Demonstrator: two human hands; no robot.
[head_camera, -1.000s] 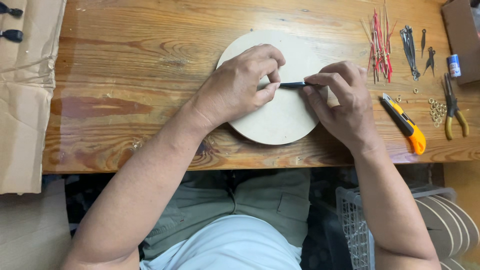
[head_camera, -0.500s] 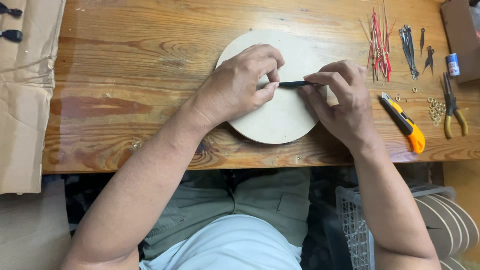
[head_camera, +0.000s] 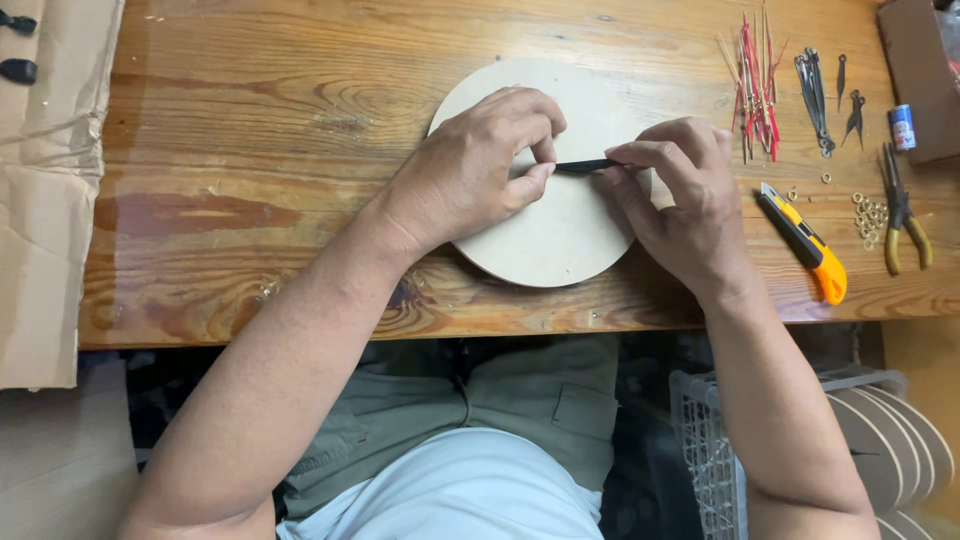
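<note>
A thin black strip (head_camera: 585, 166), flat and narrow like a clock hand, lies over the middle of a pale round wooden disc (head_camera: 560, 235) on the wooden workbench (head_camera: 250, 130). The strip sits directly between the two hands: the left hand (head_camera: 470, 175) pinches its left end with thumb and fingertips, and the right hand (head_camera: 685, 210) pinches its right end the same way. Both hands are closed on the strip, their heels resting on the disc. The strip's long axis runs left to right, nearly level; which end is the tip cannot be told, as the fingers cover both ends.

The disc lies near the front edge of the bench, at about mid-width. Just right of the right hand lies a yellow utility knife (head_camera: 805, 243), angled from far-left to near-right. Farther right are a cluster of small brass rings (head_camera: 868, 213) and yellow-handled pliers (head_camera: 903, 210). On the far right of the bench lie a bundle of red and tan sticks (head_camera: 755, 85) and several dark metal clock hands (head_camera: 815, 90). Cardboard (head_camera: 45, 200) covers the left side.
</note>
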